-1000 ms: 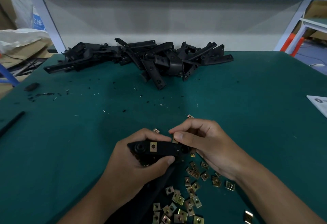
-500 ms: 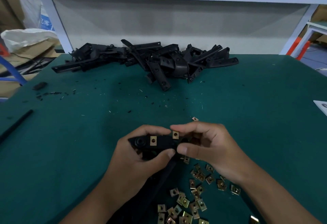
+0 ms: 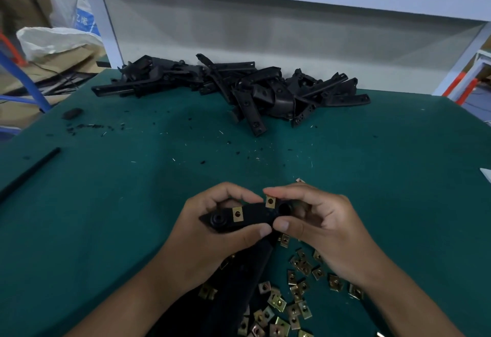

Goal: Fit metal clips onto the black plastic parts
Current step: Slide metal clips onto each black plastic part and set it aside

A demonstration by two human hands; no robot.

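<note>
My left hand (image 3: 210, 241) grips a black plastic part (image 3: 253, 215) just above the green table. One brass metal clip (image 3: 237, 214) sits fitted on the part's left section. My right hand (image 3: 326, 227) pinches a second clip (image 3: 270, 202) between forefinger and thumb at the part's upper edge, near a round hole. Several loose clips (image 3: 300, 291) lie scattered on the table below my right hand. A pile of black plastic parts (image 3: 239, 89) lies at the table's far edge.
The green table (image 3: 119, 203) carries black shavings and white specks across its middle. A thin black rod (image 3: 29, 171) lies at the left edge, a small black piece (image 3: 72, 113) further back. A white paper corner (image 3: 485, 172) shows at the right. A dark shape lies under my left wrist.
My right hand has brought the second clip up to the part's upper edge and shifted its grip there. The held part has turned slightly. The view has swung a little to the left.
</note>
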